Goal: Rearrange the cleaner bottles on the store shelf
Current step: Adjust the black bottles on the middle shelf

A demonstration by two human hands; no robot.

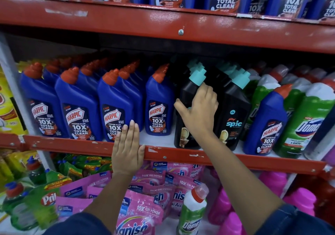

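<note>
My right hand [198, 108] grips the shoulder of a black Spic bottle [184, 126] with a teal cap, standing at the front of the middle shelf. A second black Spic bottle [233, 118] stands just right of it. Left of them is a row of blue Harpic bottles [79, 106] with red caps; one [159, 106] stands set back, with a bare gap of shelf before it. My left hand [127, 149] lies flat and empty on the red shelf edge [72, 146], fingers together, in front of a Harpic bottle. One lone Harpic bottle [266, 122] stands among green Domex bottles [306, 122] at the right.
The red upper shelf beam [163, 28] hangs low over the bottle caps, with more Harpic bottles above. Below are pink Vanish pouches [145, 209], a Domex bottle [192, 211], pink bottles [273, 182] and green Pril bottles [43, 200]. A yellow pack [9, 107] sits at far left.
</note>
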